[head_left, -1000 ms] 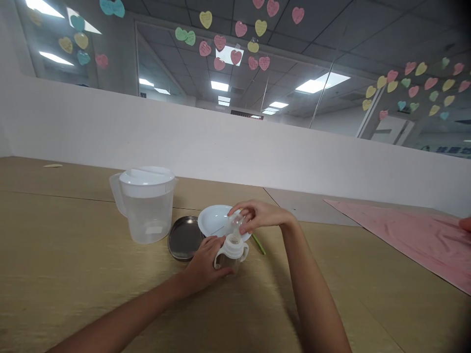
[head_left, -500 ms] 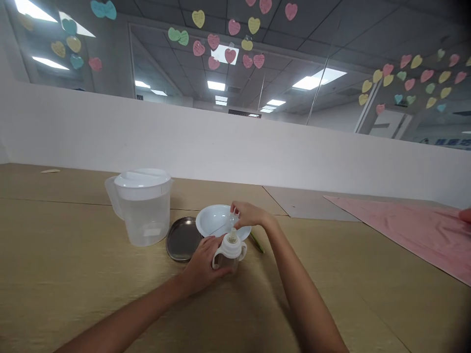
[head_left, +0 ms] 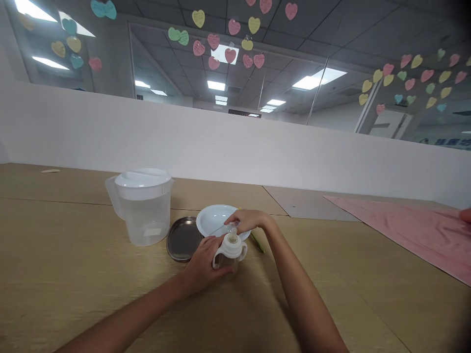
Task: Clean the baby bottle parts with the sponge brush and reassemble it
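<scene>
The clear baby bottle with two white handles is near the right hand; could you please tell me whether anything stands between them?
Only the clear plastic cap that the right hand holds close to the bottle; the round white bowl lies behind the bottle, not in between.

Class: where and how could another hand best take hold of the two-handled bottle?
Probably by the bottle's right handle, coming from the right: it juts out uncovered there, whereas the left hand wraps the opposite side.
</scene>
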Available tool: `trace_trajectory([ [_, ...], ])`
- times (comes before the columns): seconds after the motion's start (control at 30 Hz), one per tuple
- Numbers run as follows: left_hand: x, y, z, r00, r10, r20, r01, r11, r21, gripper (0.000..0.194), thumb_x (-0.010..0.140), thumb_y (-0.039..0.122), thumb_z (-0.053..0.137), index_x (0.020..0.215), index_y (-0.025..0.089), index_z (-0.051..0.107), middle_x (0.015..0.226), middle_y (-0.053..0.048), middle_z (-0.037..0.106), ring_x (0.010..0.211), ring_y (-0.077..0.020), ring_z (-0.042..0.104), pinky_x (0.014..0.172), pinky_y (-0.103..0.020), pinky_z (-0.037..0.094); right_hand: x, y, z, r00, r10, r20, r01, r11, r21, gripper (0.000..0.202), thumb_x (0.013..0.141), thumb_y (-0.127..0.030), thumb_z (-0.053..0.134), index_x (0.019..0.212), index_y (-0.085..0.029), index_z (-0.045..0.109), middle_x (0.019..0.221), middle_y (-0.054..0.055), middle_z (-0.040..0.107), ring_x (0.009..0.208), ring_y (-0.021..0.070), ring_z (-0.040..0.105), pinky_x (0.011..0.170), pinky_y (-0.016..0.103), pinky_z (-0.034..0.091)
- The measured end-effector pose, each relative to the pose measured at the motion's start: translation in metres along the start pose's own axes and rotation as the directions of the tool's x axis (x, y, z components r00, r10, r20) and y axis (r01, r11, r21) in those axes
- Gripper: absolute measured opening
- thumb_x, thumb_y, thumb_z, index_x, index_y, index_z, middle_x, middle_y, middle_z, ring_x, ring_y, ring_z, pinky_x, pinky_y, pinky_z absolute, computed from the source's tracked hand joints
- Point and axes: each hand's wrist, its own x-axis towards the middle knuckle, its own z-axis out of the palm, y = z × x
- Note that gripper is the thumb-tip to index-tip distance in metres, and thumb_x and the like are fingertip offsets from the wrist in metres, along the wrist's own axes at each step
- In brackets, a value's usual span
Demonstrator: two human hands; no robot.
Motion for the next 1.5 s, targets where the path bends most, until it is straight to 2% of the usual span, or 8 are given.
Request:
trace_trajectory([
  [0.2,0.001,0.002,-0.002,1.000,-0.007,-0.010,0.007,1.000,-0.004,0.071,0.071,0.050,0.063,0.130,0.018,0.039,0.119,-0.011,0.057,0.111,-0.0274,0.049,0.100,-0.045,0.034,0.003,0.003,0.001,0.999,0.038,-0.028,-0.039,0.999,-0.031,0.056,0.060,-0.038,0.064,0.113,-0.021,0.056,0.111,0.007,0.059,0.093,0.0219,0.058,0.071,0.027,0.045],
  [0.47,0.001,0.004,-0.003,0.999,-0.037,-0.006,0.037,0.999,0.018,0.073,0.071,0.052,0.062,0.130,0.018,0.039,0.120,-0.012,0.057,0.113,-0.0289,0.048,0.096,-0.045,0.038,0.000,0.005,-0.001,0.994,0.026,-0.107,-0.017,0.997,0.078,0.057,0.071,-0.041,0.060,0.122,-0.018,0.053,0.125,0.009,0.053,0.112,0.0248,0.051,0.092,0.032,0.040],
  [0.6,0.001,0.003,-0.003,1.000,-0.022,0.001,0.022,1.000,0.010,0.073,0.072,0.053,0.061,0.131,0.018,0.038,0.121,-0.012,0.056,0.113,-0.0282,0.048,0.098,-0.045,0.036,-0.005,-0.001,-0.004,0.994,-0.003,-0.107,0.034,0.956,0.292,0.052,0.082,-0.054,0.042,0.101,-0.011,0.063,0.105,0.013,0.064,0.093,0.0222,0.060,0.074,0.030,0.050],
  [0.73,0.001,0.002,-0.002,1.000,-0.021,-0.005,0.021,1.000,0.002,0.073,0.071,0.053,0.061,0.131,0.019,0.037,0.120,-0.011,0.056,0.113,-0.0281,0.048,0.099,-0.044,0.035,-0.018,-0.019,-0.007,0.997,0.069,0.022,-0.071,0.895,0.440,0.068,0.074,-0.071,0.038,0.090,-0.010,0.063,0.088,0.013,0.066,0.066,0.0168,0.063,0.056,0.028,0.052],
  [0.97,0.001,0.004,-0.003,0.999,-0.044,0.021,0.045,0.999,-0.014,0.064,0.072,0.048,0.062,0.126,0.019,0.043,0.119,-0.011,0.057,0.113,-0.0289,0.047,0.096,-0.045,0.037,-0.033,-0.047,-0.003,0.994,0.105,-0.011,-0.103,0.989,0.110,0.055,0.053,-0.067,0.065,0.072,-0.015,0.063,0.069,0.005,0.064,0.056,0.0143,0.059,0.045,0.021,0.043],
  [1.1,0.000,0.006,-0.004,0.996,-0.079,0.042,0.081,0.996,-0.046,0.074,0.073,0.044,0.062,0.135,0.017,0.033,0.121,-0.012,0.055,0.114,-0.0285,0.046,0.099,-0.046,0.034,-0.029,-0.048,0.000,0.999,0.050,-0.020,-0.051,0.998,-0.044,0.047,0.055,-0.059,0.067,0.077,-0.017,0.064,0.064,0.001,0.062,0.052,0.0118,0.055,0.044,0.021,0.036],
  [1.33,0.000,0.015,-0.005,0.984,-0.176,0.041,0.180,0.975,-0.132,0.076,0.073,0.040,0.063,0.138,0.022,0.027,0.126,-0.009,0.051,0.120,-0.0292,0.040,0.098,-0.046,0.035,-0.032,-0.052,0.001,0.998,-0.037,-0.050,0.027,0.981,-0.191,0.038,0.062,-0.049,0.064,0.083,-0.018,0.066,0.073,0.001,0.063,0.064,0.0138,0.054,0.048,0.022,0.033],
  [1.5,0.001,0.016,-0.010,0.991,-0.117,0.064,0.124,0.984,-0.126,0.063,0.079,0.042,0.056,0.134,0.021,0.035,0.125,-0.009,0.052,0.116,-0.0270,0.043,0.098,-0.044,0.035,-0.038,-0.059,0.001,0.994,-0.111,-0.008,0.107,0.969,-0.223,0.041,0.059,-0.029,0.070,0.099,-0.022,0.065,0.094,0.002,0.064,0.079,0.0166,0.057,0.056,0.021,0.036],
])
